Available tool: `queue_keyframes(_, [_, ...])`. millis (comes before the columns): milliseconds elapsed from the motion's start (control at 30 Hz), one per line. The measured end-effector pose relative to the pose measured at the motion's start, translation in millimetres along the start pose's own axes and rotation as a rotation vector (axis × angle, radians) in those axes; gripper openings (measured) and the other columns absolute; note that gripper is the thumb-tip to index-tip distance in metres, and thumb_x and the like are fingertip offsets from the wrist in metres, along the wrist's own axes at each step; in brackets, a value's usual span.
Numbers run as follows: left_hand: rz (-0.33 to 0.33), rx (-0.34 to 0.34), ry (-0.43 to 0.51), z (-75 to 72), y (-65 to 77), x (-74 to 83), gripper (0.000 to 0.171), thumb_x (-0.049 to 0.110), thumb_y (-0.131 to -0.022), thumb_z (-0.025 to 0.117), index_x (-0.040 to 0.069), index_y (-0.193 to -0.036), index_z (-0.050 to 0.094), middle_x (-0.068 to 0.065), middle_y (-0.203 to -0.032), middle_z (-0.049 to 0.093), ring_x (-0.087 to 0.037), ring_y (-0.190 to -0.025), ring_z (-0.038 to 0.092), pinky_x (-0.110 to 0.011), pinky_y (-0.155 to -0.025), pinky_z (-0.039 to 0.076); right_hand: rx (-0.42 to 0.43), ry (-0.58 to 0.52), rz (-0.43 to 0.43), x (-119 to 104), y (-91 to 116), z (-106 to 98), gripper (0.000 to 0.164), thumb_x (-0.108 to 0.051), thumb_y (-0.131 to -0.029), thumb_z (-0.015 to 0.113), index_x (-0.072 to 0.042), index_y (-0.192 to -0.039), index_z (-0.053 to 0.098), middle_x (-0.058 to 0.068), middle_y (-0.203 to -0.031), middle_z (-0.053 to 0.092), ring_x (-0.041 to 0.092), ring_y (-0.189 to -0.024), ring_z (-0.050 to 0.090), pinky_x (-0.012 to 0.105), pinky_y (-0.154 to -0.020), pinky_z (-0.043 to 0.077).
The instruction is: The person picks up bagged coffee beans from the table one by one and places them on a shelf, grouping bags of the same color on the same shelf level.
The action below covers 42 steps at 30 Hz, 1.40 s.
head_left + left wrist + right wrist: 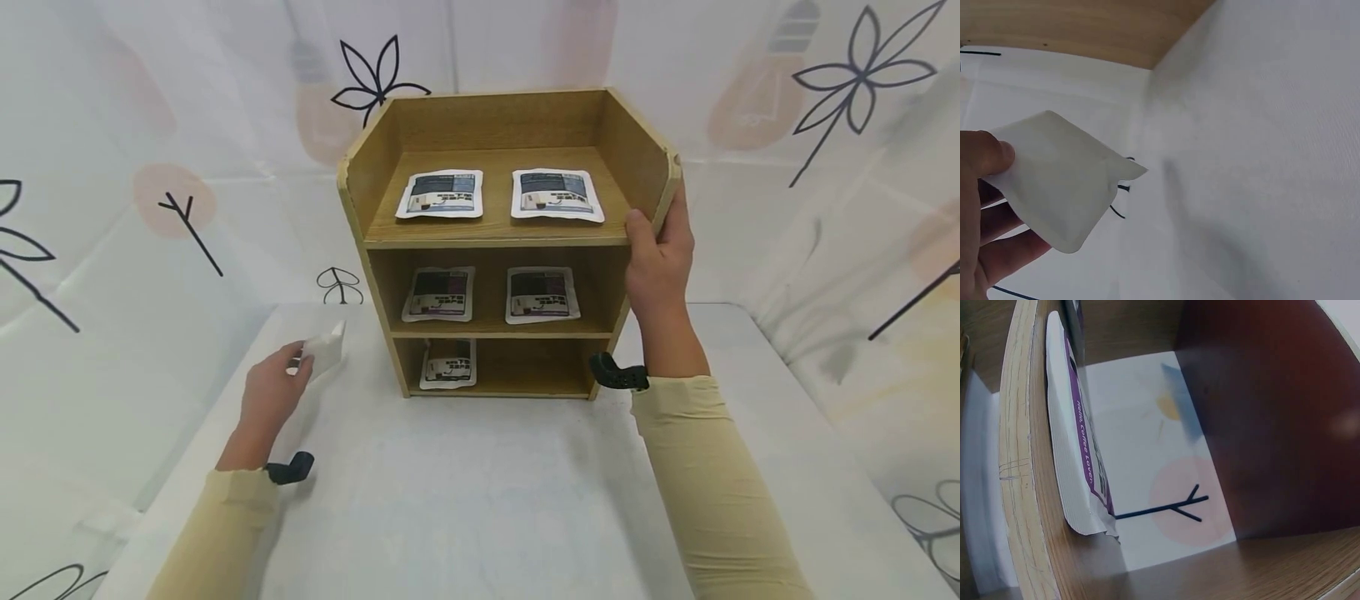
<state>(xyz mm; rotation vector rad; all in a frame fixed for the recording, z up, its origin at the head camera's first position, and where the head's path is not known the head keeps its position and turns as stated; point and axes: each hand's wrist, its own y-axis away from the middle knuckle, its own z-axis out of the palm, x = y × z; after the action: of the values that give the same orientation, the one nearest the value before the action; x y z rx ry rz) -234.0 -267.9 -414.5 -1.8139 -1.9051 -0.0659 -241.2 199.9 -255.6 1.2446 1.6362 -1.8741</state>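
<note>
On the left, my left hand (270, 390) pinches a small white packet (1063, 181) between thumb and fingers, its plain side facing the left wrist camera. The packet is beside a three-tier wooden shelf (495, 243), apart from it. My right hand (662, 262) grips the shelf's upper right side panel, thumb toward the front. Two printed coffee packets lie on the top tier, a left one (442, 194) and a right one (557, 196). Two more, a left packet (439, 294) and a right packet (542, 295), are on the middle tier. One packet (448, 364) lies at the bottom left.
The shelf stands on a white table (465, 500), near the back. Behind hangs a pale curtain (247, 100) printed with leaves and bulbs. In the right wrist view, a packet (1079, 444) reading "Hello, Coffee Lover" lies inside a wooden compartment.
</note>
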Motion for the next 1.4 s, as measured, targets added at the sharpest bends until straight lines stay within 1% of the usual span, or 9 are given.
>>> queue_keyframes(67, [0.020, 0.001, 0.008, -3.9, 2.4, 2.8, 0.039, 0.022, -0.098, 0.055, 0.000, -0.129, 0.055, -0.024, -0.119, 0.065, -0.040, -0.103, 0.065, -0.052, -0.083, 0.054, -0.001, 0.005, -0.002, -0.7, 0.0, 0.0, 0.060, -0.018, -0.099, 0.040, -0.028, -0.155, 0.021, -0.004, -0.153, 0.036, 0.010, -0.141, 0.034, 0.032, -0.119, 0.026])
queue_keyframes(133, [0.038, -0.011, 0.014, -7.9, 4.5, 5.2, 0.039, 0.023, -0.098, 0.056, 0.001, -0.129, 0.055, -0.023, -0.117, 0.066, -0.040, -0.101, 0.066, -0.051, -0.081, 0.055, -0.001, 0.013, -0.001, -1.7, -0.1, -0.1, 0.060, -0.018, -0.099, 0.040, -0.028, -0.155, 0.021, -0.005, -0.154, 0.035, 0.010, -0.141, 0.034, 0.032, -0.119, 0.026])
queue_keyframes(367, [0.094, -0.100, 0.044, -21.8, 8.8, 11.7, 0.038, 0.025, -0.096, 0.059, 0.002, -0.127, 0.059, -0.021, -0.113, 0.069, -0.038, -0.099, 0.067, -0.049, -0.078, 0.056, -0.003, 0.014, 0.014, -2.7, 0.7, -0.4, 0.060, -0.019, -0.099, 0.039, -0.028, -0.155, 0.020, -0.005, -0.154, 0.034, 0.010, -0.142, 0.033, 0.033, -0.120, 0.025])
queue_keyframes(467, [0.112, -0.155, 0.037, -28.7, 11.2, 15.5, 0.037, 0.027, -0.095, 0.060, 0.002, -0.124, 0.061, -0.020, -0.110, 0.070, -0.037, -0.098, 0.067, -0.048, -0.077, 0.056, -0.004, 0.004, 0.016, -1.5, 0.9, -0.7, 0.060, -0.018, -0.099, 0.039, -0.029, -0.155, 0.021, -0.004, -0.154, 0.035, 0.010, -0.141, 0.034, 0.033, -0.119, 0.025])
queue_keyframes(700, [0.139, -0.319, 0.014, -43.1, 15.9, 24.5, 0.038, 0.029, -0.094, 0.062, 0.004, -0.121, 0.064, -0.017, -0.111, 0.071, -0.033, -0.099, 0.067, -0.048, -0.079, 0.056, -0.005, -0.014, 0.010, -0.7, 1.1, -1.2, 0.060, -0.017, -0.099, 0.040, -0.029, -0.154, 0.022, -0.003, -0.153, 0.036, 0.010, -0.140, 0.035, 0.032, -0.118, 0.026])
queue_keyframes(800, [0.155, -0.368, 0.026, -46.9, 18.4, 28.4, 0.035, 0.029, -0.093, 0.064, 0.006, -0.118, 0.066, -0.013, -0.108, 0.072, -0.029, -0.097, 0.068, -0.046, -0.079, 0.057, -0.006, -0.013, 0.005, -1.0, 1.1, -1.1, 0.060, -0.017, -0.099, 0.039, -0.028, -0.155, 0.022, -0.003, -0.153, 0.036, 0.010, -0.140, 0.035, 0.032, -0.119, 0.026])
queue_keyframes(933, [0.179, -0.403, 0.040, -50.0, 21.5, 35.4, 0.032, 0.028, -0.092, 0.064, 0.007, -0.115, 0.068, -0.010, -0.103, 0.074, -0.026, -0.095, 0.069, -0.045, -0.078, 0.056, -0.007, -0.006, 0.011, -0.3, 0.8, -1.1, 0.060, -0.018, -0.099, 0.039, -0.029, -0.155, 0.021, -0.004, -0.153, 0.035, 0.010, -0.141, 0.034, 0.034, -0.119, 0.026])
queue_keyframes(1133, [0.185, -0.473, 0.041, -53.5, 27.0, 52.2, 0.034, 0.030, -0.092, 0.065, 0.008, -0.118, 0.067, -0.009, -0.105, 0.073, -0.025, -0.096, 0.068, -0.045, -0.080, 0.057, -0.008, 0.001, 0.022, 9.5, -3.2, -2.3, 0.060, -0.020, -0.099, 0.040, -0.031, -0.154, 0.021, -0.005, -0.153, 0.035, 0.010, -0.141, 0.034, 0.035, -0.119, 0.026])
queue_keyframes(1400, [0.232, -0.509, 0.059, -55.1, 36.4, 75.9, 0.037, 0.030, -0.092, 0.065, 0.009, -0.123, 0.064, -0.010, -0.108, 0.072, -0.024, -0.095, 0.068, -0.045, -0.080, 0.058, -0.006, -0.002, 0.023, 24.9, -9.6, -3.8, 0.061, -0.020, -0.099, 0.041, -0.033, -0.154, 0.019, -0.007, -0.154, 0.034, 0.009, -0.141, 0.033, 0.033, -0.119, 0.025])
